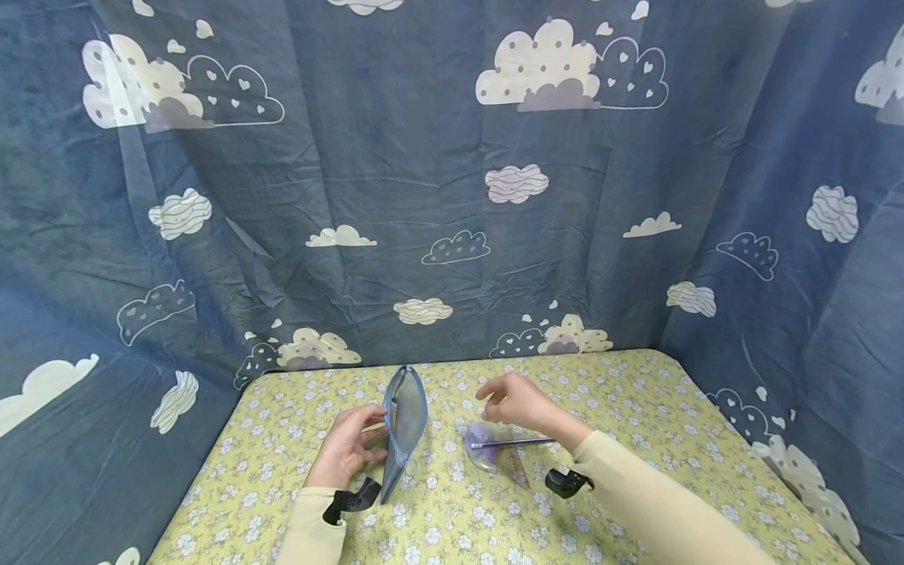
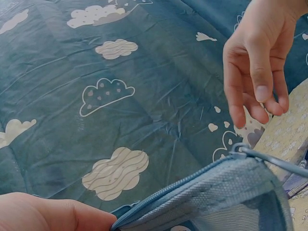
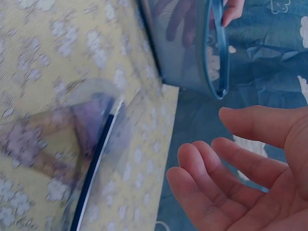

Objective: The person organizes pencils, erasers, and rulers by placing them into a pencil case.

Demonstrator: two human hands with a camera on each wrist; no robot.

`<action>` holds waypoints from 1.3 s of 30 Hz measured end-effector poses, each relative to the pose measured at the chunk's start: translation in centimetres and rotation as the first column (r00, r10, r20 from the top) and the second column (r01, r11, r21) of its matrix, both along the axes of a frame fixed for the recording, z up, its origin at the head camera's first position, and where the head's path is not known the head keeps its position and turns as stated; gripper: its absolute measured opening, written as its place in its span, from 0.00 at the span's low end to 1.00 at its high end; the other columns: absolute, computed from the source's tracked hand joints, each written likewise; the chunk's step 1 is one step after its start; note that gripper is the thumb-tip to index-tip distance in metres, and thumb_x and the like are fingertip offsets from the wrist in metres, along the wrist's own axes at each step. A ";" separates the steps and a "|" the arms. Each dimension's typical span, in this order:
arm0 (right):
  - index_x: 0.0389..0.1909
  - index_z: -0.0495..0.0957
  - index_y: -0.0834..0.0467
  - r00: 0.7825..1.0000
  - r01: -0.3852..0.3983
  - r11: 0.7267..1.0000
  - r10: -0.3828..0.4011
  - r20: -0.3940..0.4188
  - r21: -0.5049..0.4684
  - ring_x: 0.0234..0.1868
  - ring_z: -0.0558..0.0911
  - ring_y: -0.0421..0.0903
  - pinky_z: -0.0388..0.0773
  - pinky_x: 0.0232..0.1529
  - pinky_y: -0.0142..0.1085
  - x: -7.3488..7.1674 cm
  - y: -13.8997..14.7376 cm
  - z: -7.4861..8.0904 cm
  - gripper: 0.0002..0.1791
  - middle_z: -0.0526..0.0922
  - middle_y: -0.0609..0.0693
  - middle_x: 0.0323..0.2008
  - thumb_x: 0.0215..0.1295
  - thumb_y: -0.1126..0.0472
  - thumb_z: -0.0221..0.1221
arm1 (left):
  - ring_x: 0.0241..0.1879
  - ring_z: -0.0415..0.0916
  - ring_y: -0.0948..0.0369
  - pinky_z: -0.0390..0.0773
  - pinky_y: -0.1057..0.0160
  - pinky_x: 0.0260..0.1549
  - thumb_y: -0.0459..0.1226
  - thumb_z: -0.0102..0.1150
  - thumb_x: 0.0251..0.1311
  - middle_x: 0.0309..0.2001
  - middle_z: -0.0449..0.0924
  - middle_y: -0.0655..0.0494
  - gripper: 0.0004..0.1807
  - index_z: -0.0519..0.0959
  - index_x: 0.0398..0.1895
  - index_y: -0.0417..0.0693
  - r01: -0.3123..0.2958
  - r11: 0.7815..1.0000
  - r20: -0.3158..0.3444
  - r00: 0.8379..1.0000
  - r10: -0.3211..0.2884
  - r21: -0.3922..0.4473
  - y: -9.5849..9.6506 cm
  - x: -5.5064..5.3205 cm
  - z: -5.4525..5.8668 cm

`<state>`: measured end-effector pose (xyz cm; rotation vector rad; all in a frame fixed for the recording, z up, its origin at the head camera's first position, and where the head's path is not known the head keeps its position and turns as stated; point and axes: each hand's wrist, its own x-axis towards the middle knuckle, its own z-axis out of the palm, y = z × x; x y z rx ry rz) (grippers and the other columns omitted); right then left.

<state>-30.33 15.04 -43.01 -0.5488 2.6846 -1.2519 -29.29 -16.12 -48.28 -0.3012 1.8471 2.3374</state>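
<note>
My left hand [image 1: 346, 447] grips a blue-grey zipped pouch [image 1: 408, 424] by its near-left side and keeps it upright. The pouch's mouth gapes, its zip [image 2: 166, 192] undone, and something pale shows inside that I cannot make out. In the right wrist view, left fingers show through the pouch's see-through wall [image 3: 175, 53]. To the right, my right hand [image 1: 519, 400] hovers over the table with loosely bent fingers and nothing in them. Below it lie a dark pencil [image 1: 519, 442], a clear set square [image 1: 517, 472] and a purplish rounded transparent piece [image 1: 479, 459], overlapping one another.
A yellow flowered cloth [image 1: 247, 471] covers the table. Dark blue curtains with clouds [image 1: 395, 196] hang behind it and along both sides. Each wrist wears a black strapped camera, such as the one on the right wrist [image 1: 567, 482].
</note>
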 end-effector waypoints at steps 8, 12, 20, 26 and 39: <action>0.48 0.85 0.62 0.998 -0.014 0.997 0.019 -0.065 0.072 0.31 0.82 0.44 0.80 0.33 0.40 -0.3 1.8 -1.5 0.17 0.85 0.51 0.30 0.56 0.70 0.68 | 0.50 0.75 0.44 0.77 0.37 0.43 0.39 0.64 0.61 0.43 0.75 0.46 0.06 0.80 0.34 0.46 0.000 1.000 0.001 1.000 0.000 -0.009 0.0 0.0 0.1; 0.48 0.84 0.65 0.997 -0.027 0.997 0.032 -0.072 0.074 0.31 0.82 0.46 0.79 0.33 0.40 -0.3 2.7 -2.4 0.16 0.85 0.54 0.30 0.57 0.72 0.67 | 0.48 0.76 0.46 0.78 0.40 0.40 0.39 0.64 0.61 0.42 0.76 0.47 0.06 0.80 0.31 0.47 0.001 1.000 0.001 1.000 -0.001 -0.009 0.0 -0.1 0.1; 0.49 0.84 0.64 0.997 0.003 0.993 0.006 -0.080 0.121 0.30 0.79 0.43 0.76 0.29 0.39 0.2 4.3 -3.8 0.15 0.84 0.54 0.33 0.60 0.72 0.66 | 0.49 0.76 0.45 0.78 0.42 0.38 0.39 0.64 0.61 0.40 0.77 0.49 0.06 0.81 0.31 0.48 0.005 1.000 0.005 1.000 -0.005 -0.007 0.0 0.0 0.2; 0.51 0.83 0.65 0.996 0.002 0.991 0.009 -0.086 0.131 0.33 0.81 0.44 0.79 0.32 0.39 0.2 5.4 -4.8 0.16 0.84 0.52 0.34 0.61 0.71 0.66 | 0.51 0.76 0.43 0.78 0.43 0.37 0.40 0.65 0.61 0.40 0.77 0.48 0.06 0.81 0.34 0.46 0.003 1.000 0.012 1.000 -0.003 -0.002 0.0 0.0 0.1; 0.49 0.83 0.66 0.996 -0.020 0.993 0.031 -0.089 0.119 0.35 0.81 0.47 0.80 0.32 0.37 0.4 6.5 -6.5 0.21 0.84 0.55 0.35 0.53 0.76 0.69 | 0.51 0.75 0.42 0.76 0.36 0.44 0.38 0.64 0.60 0.39 0.77 0.48 0.05 0.81 0.32 0.46 0.000 1.000 -0.006 1.000 0.000 -0.001 0.0 0.0 -0.1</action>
